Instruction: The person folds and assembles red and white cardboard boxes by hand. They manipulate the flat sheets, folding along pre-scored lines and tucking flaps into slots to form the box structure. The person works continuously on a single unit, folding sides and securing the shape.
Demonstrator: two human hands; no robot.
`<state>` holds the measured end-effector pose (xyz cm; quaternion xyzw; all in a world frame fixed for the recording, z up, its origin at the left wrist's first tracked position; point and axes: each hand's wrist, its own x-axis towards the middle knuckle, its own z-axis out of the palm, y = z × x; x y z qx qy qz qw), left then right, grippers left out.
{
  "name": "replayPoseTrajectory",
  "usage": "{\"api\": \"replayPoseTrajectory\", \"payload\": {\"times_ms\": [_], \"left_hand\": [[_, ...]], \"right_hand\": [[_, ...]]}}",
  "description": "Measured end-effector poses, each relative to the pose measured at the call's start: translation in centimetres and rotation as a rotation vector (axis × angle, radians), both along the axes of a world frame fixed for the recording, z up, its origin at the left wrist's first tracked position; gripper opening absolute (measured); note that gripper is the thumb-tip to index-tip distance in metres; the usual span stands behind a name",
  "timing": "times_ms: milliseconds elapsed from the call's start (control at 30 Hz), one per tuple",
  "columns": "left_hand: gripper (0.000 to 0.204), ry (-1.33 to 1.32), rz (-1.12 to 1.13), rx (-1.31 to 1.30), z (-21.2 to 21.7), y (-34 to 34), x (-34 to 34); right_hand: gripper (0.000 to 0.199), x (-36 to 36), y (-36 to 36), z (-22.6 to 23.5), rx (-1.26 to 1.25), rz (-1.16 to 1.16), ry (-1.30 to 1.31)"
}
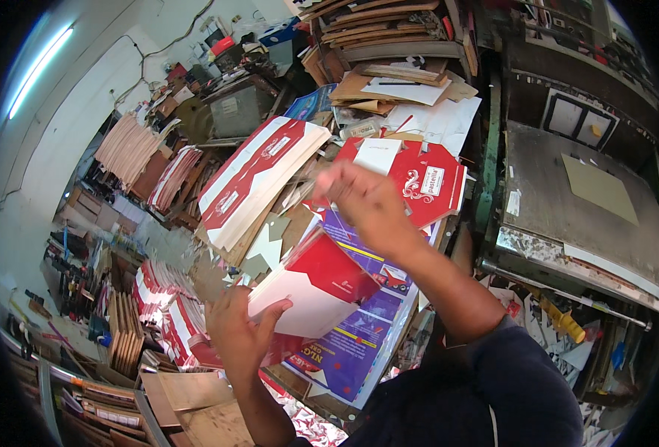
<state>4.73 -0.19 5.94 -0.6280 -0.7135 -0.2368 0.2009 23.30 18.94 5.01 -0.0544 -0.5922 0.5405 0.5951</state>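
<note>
My left hand (241, 328) grips the edge of a stack of red and white printed card sheets (307, 302), its thumb lying on the top white face. The stack is tilted over a purple printed poster (359, 346) on the worktable. Above the stack, my right hand (363, 201) is raised with curled fingers, blurred by motion. Whatever it may hold cannot be made out. Just beyond it lies a pile of flat red cards with white swirls (426, 182). A tall stack of uncut red and white card (262, 175) sits to the far left of that hand.
Grey-white card offcuts (267, 243) litter the table, and a small bottle (359, 130) stands farther back. At right is a machine with a flat metal bed (568, 201). More card stacks (150, 290) stand on the left, and wooden boards (381, 30) are piled at the back.
</note>
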Motion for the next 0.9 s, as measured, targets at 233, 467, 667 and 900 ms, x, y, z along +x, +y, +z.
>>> {"api": "replayPoseTrajectory", "payload": {"times_ms": [233, 467, 667, 900], "left_hand": [[0.052, 0.112, 0.008, 0.076, -0.2, 0.5, -0.1], [0.048, 0.043, 0.006, 0.059, 0.6, 0.9, -0.4], [0.053, -0.016, -0.015, -0.02, -0.2, -0.4, -2.0], [0.053, -0.119, 0.0, -0.082, 1.8, -0.7, -0.7]], "right_hand": [[0.022, 0.9, -2.9, 7.5, -0.027, -0.074, 0.164], [0.09, -7.9, -25.1, 2.5, 1.312, 0.435, -0.501], [0.094, -3.6, -9.9, 2.7, 0.538, -0.195, -0.433], [0.086, -1.1, -2.4, -5.3, -0.16, 0.321, -0.302]]}}
